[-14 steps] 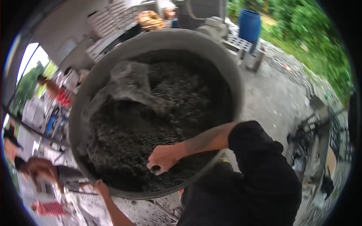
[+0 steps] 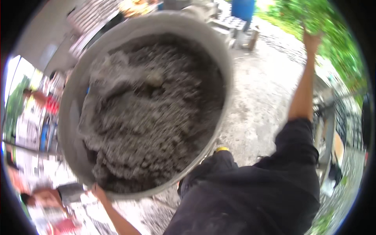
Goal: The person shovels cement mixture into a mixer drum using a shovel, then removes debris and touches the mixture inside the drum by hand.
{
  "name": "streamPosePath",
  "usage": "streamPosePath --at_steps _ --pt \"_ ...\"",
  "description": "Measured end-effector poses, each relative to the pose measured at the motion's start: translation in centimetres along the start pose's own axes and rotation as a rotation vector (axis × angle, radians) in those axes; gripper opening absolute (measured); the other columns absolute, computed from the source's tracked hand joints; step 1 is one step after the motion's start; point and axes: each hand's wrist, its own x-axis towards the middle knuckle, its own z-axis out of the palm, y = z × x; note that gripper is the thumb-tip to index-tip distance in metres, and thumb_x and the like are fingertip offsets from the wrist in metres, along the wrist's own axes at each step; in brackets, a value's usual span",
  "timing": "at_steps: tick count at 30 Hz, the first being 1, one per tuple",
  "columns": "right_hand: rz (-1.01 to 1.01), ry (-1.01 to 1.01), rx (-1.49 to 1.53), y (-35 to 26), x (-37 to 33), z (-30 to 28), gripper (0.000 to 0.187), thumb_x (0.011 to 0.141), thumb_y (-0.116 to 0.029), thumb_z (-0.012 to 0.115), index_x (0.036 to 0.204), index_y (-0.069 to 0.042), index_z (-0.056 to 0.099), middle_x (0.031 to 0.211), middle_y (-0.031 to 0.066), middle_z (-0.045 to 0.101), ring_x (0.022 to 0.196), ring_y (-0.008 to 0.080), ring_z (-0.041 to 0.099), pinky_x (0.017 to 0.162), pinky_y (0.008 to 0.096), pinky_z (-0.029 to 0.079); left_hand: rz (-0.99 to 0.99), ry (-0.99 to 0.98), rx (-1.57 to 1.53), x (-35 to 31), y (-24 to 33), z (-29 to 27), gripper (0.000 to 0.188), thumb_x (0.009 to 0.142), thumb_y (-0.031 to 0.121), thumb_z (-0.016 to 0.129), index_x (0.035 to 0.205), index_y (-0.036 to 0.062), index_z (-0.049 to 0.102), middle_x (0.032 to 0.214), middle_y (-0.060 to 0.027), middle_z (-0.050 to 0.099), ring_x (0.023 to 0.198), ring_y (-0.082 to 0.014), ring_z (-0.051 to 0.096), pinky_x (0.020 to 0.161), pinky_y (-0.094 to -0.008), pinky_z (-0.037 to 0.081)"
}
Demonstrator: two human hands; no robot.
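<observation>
A large round grey mixing drum (image 2: 225, 94) stands before me, holding dark, lumpy wet concrete mix (image 2: 145, 117). Its mouth is wide and the rim is coated with dried grey. My left hand (image 2: 100, 192) grips the rim at the near left, fingers curled over the edge. Far from the drum, my right hand (image 2: 312, 39) is raised at the upper right, the arm stretched out over the floor. Motion and bright foliage behind it smear its fingers, and I cannot make out anything in it. A pale lump (image 2: 154, 78) lies on the mix near the drum's middle.
A blue barrel (image 2: 243, 9) stands past the drum at the far right. Two people, one in red shorts (image 2: 51, 105) and one bent over (image 2: 47, 197), are on the left. Stacked sacks (image 2: 92, 15) lie behind the drum. A metal frame (image 2: 328, 133) stands at the right.
My right hand has left the inside of the drum and swung out to the upper right. The left hand stays on the rim. The mix has shifted, and a pale lump shows on it.
</observation>
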Motion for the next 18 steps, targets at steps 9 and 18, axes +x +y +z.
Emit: streamPosePath --at_steps 9,18 --pt "-0.363 -0.872 0.691 -25.3 -34.0 -7.0 0.057 0.081 -0.032 0.070 0.130 -0.009 0.052 0.117 0.0196 0.061 0.110 0.0316 0.058 0.093 0.0390 0.045 -0.482 0.030 -0.146 -2.0 10.0 -7.8 0.028 0.081 0.024 0.062 0.095 0.0012 0.070 0.093 -0.0130 0.069 0.090 -0.0251 0.064 0.083 -0.0348 0.048" --pt "-0.753 -1.087 1.260 -40.2 -43.0 -19.5 0.024 0.083 -0.015 0.069 0.106 -0.006 0.067 0.102 0.0098 0.068 0.087 0.0193 0.066 0.075 0.0290 0.051 -0.514 0.069 -0.099 -1.9 9.2 -7.3 0.028 0.077 0.035 0.065 0.091 0.0124 0.073 0.092 -0.0118 0.070 0.089 -0.0292 0.065 0.081 -0.0384 0.049"
